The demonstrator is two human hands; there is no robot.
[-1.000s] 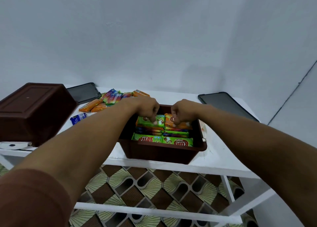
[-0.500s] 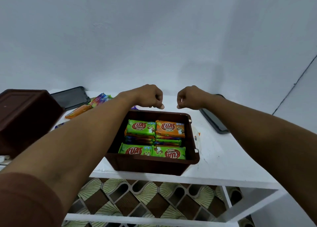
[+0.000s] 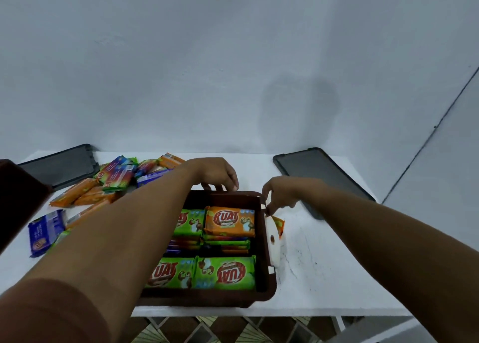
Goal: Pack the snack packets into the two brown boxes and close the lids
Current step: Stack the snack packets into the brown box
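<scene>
An open brown box [image 3: 269,283] sits at the table's front, filled with green and orange snack packets [image 3: 229,222]. My left hand [image 3: 216,174] rests with loosely curved fingers on the box's far rim and holds nothing. At the far right corner, my right hand [image 3: 278,196] pinches the top of an orange packet [image 3: 279,225] that stands outside the box against its right wall. A second brown box [image 3: 18,202] is partly visible at the left edge. Loose packets [image 3: 114,175] lie behind my left arm.
Two dark lids lie flat on the white table [image 3: 337,278]: one at the back left [image 3: 61,166], one at the back right [image 3: 318,176]. A blue packet [image 3: 44,232] lies near the left box. A white latch [image 3: 272,241] hangs on the open box's right side. A wall stands close behind.
Both fists hovered above the box's far rim. The left hand has since lowered onto the rim, and the right has moved to the far right corner, onto the orange packet.
</scene>
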